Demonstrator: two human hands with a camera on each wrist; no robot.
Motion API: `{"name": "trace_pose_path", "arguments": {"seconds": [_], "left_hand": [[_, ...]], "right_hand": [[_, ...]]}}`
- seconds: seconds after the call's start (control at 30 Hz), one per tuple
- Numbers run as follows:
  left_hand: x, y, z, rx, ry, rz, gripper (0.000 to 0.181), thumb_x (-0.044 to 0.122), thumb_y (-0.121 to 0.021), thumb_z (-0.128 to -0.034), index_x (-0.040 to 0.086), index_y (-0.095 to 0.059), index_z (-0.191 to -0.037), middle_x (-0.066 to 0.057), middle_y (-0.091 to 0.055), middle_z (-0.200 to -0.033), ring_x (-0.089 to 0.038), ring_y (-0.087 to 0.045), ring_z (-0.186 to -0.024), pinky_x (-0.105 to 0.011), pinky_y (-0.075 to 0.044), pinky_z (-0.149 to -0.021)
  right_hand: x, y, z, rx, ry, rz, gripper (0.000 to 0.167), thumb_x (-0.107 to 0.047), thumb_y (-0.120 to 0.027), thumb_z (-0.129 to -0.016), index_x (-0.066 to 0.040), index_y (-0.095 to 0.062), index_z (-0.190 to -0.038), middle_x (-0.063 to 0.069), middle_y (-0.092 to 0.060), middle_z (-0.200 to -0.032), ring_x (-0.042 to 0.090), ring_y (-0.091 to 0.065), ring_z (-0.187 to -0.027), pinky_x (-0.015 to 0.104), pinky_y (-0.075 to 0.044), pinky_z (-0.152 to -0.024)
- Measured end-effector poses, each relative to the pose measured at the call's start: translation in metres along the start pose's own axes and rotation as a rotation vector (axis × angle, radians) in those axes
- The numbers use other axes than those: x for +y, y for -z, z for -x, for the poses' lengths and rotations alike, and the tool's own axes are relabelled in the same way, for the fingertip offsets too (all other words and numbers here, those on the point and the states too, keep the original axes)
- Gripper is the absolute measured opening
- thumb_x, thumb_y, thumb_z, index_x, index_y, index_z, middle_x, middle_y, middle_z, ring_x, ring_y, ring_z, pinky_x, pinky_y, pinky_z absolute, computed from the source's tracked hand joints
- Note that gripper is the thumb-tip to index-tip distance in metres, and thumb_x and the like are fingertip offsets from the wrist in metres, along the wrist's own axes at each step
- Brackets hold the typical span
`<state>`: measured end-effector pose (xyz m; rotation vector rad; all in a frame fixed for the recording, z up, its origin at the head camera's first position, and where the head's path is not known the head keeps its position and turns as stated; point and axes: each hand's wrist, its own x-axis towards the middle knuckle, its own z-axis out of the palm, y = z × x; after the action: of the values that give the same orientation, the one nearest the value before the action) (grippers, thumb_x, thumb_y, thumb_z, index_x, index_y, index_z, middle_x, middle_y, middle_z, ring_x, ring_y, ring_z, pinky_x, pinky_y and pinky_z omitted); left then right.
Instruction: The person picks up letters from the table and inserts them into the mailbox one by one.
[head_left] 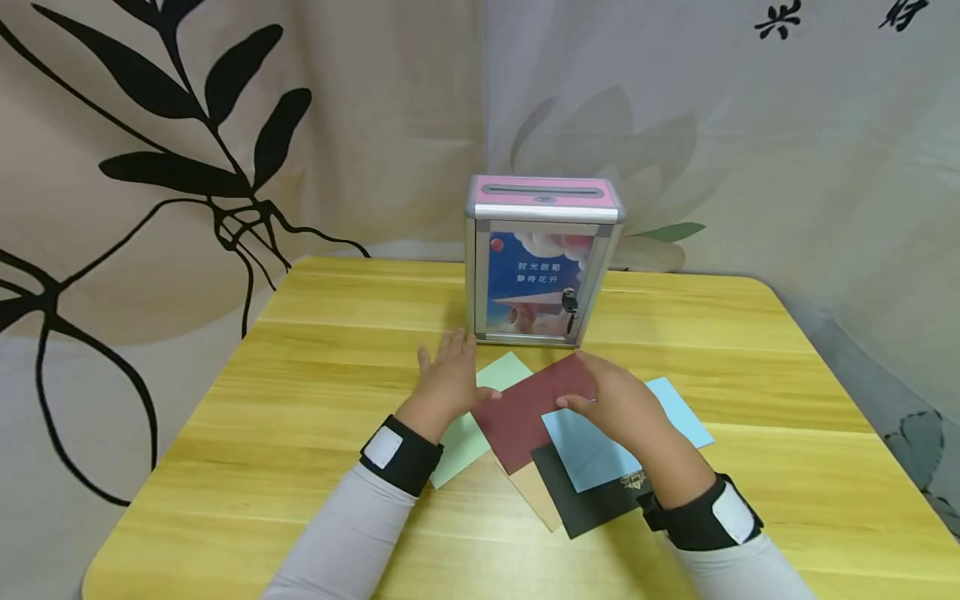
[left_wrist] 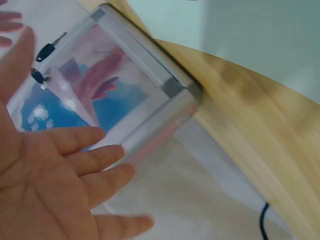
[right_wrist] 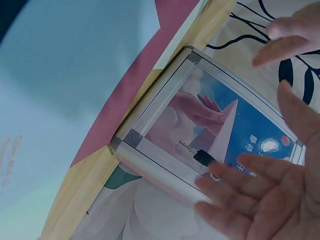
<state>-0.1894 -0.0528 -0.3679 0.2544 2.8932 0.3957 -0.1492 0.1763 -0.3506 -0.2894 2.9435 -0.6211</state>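
My left hand (head_left: 446,387), fingers spread, is over the light green envelope (head_left: 463,447), just in front of the box's lower left corner. On the other side my right hand (head_left: 626,404) reaches over the dark red envelope (head_left: 521,417) and the light blue one (head_left: 588,454), with nothing visible in its grasp. Its fingers look extended in the right wrist view. A black envelope (head_left: 581,504) with a gold print and a tan one (head_left: 536,492) lie partly covered in the overlapping pile. Behind them stands an upright silver-framed box (head_left: 543,283) with a pink slotted top.
A key (right_wrist: 202,157) hangs in the lock of the box's door, which shows a blue and pink picture. The yellow wooden table (head_left: 337,367) has rounded corners. Behind it hangs a cloth (head_left: 390,125) printed with black leaves.
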Motion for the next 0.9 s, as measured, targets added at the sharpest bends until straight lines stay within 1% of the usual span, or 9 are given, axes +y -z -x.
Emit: {"name": "trace_pose_path", "arguments": {"seconds": [0.1, 0.13, 0.2, 0.3, 0.4, 0.53, 0.67, 0.8, 0.9], "left_hand": [[-0.009, -0.001, -0.001, 0.021, 0.021, 0.012, 0.075, 0.034, -0.077, -0.0822, -0.003, -0.045, -0.139, -0.021, -0.045, -0.142, -0.036, -0.04, -0.133, -0.052, -0.034, -0.107], [-0.012, -0.002, -0.002, 0.02, 0.029, 0.009, 0.067, 0.031, -0.078, -0.0816, -0.004, -0.052, -0.132, -0.022, -0.051, -0.134, -0.037, -0.047, -0.126, -0.049, -0.04, -0.102], [-0.018, -0.004, -0.004, 0.015, 0.048, 0.008, 0.052, 0.025, -0.082, -0.0781, -0.005, -0.063, -0.116, -0.022, -0.059, -0.121, -0.037, -0.054, -0.115, -0.045, -0.047, -0.095], [-0.028, -0.012, -0.009, -0.015, 0.074, -0.011, 0.043, 0.023, -0.087, -0.0719, -0.005, -0.069, -0.1, -0.021, -0.061, -0.113, -0.036, -0.056, -0.11, -0.041, -0.047, -0.095], [-0.035, -0.021, -0.01, -0.062, 0.106, -0.011, 0.05, 0.024, -0.09, -0.0665, -0.006, -0.068, -0.1, -0.023, -0.058, -0.115, -0.035, -0.053, -0.11, -0.041, -0.046, -0.094], [-0.038, -0.028, -0.01, -0.096, 0.134, -0.006, 0.06, 0.026, -0.093, -0.0618, -0.006, -0.066, -0.106, -0.022, -0.053, -0.114, -0.034, -0.048, -0.107, -0.045, -0.047, -0.09], [-0.036, -0.029, -0.011, -0.092, 0.153, -0.037, 0.06, 0.027, -0.093, -0.0616, -0.003, -0.066, -0.106, -0.02, -0.054, -0.112, -0.032, -0.047, -0.104, -0.046, -0.046, -0.089], [-0.036, -0.03, -0.014, -0.1, 0.178, -0.067, 0.06, 0.028, -0.092, -0.0628, -0.003, -0.065, -0.107, -0.019, -0.055, -0.11, -0.031, -0.049, -0.103, -0.044, -0.048, -0.086], [-0.038, -0.031, -0.017, -0.108, 0.219, -0.037, 0.06, 0.027, -0.092, -0.0632, -0.004, -0.064, -0.107, -0.019, -0.059, -0.11, -0.031, -0.054, -0.102, -0.043, -0.05, -0.084]], "right_hand": [[0.001, -0.002, 0.009, 0.022, 0.012, -0.004, 0.07, -0.029, -0.073, -0.087, -0.003, -0.042, -0.144, 0.022, -0.051, -0.139, 0.042, -0.052, -0.12, 0.053, -0.049, -0.088], [0.001, -0.003, 0.012, 0.027, 0.012, -0.009, 0.068, -0.027, -0.073, -0.086, -0.004, -0.044, -0.143, 0.022, -0.053, -0.136, 0.041, -0.055, -0.116, 0.05, -0.051, -0.084], [0.002, -0.005, 0.015, 0.035, 0.014, -0.023, 0.065, -0.024, -0.074, -0.085, -0.005, -0.048, -0.141, 0.021, -0.056, -0.134, 0.04, -0.057, -0.114, 0.048, -0.052, -0.08], [0.002, -0.01, 0.017, 0.037, 0.023, -0.047, 0.063, -0.021, -0.075, -0.085, -0.005, -0.049, -0.14, 0.019, -0.055, -0.135, 0.039, -0.056, -0.116, 0.048, -0.052, -0.082], [0.001, -0.015, 0.017, 0.033, 0.039, -0.057, 0.062, -0.021, -0.074, -0.086, -0.003, -0.05, -0.139, 0.018, -0.053, -0.137, 0.039, -0.053, -0.121, 0.05, -0.05, -0.088], [0.0, -0.018, 0.017, 0.041, 0.043, -0.053, 0.061, -0.02, -0.075, -0.085, -0.002, -0.051, -0.138, 0.018, -0.054, -0.136, 0.039, -0.053, -0.121, 0.049, -0.05, -0.088], [-0.001, -0.018, 0.015, 0.042, 0.024, -0.044, 0.061, -0.021, -0.075, -0.084, -0.002, -0.051, -0.138, 0.018, -0.056, -0.135, 0.038, -0.055, -0.119, 0.048, -0.052, -0.085], [-0.002, -0.019, 0.013, 0.03, 0.006, -0.038, 0.062, -0.022, -0.075, -0.085, -0.002, -0.05, -0.138, 0.018, -0.056, -0.135, 0.038, -0.055, -0.119, 0.048, -0.052, -0.085], [-0.001, -0.019, 0.011, 0.031, 0.009, -0.032, 0.062, -0.023, -0.074, -0.086, -0.001, -0.05, -0.139, 0.018, -0.055, -0.136, 0.038, -0.055, -0.119, 0.048, -0.051, -0.086]]}}
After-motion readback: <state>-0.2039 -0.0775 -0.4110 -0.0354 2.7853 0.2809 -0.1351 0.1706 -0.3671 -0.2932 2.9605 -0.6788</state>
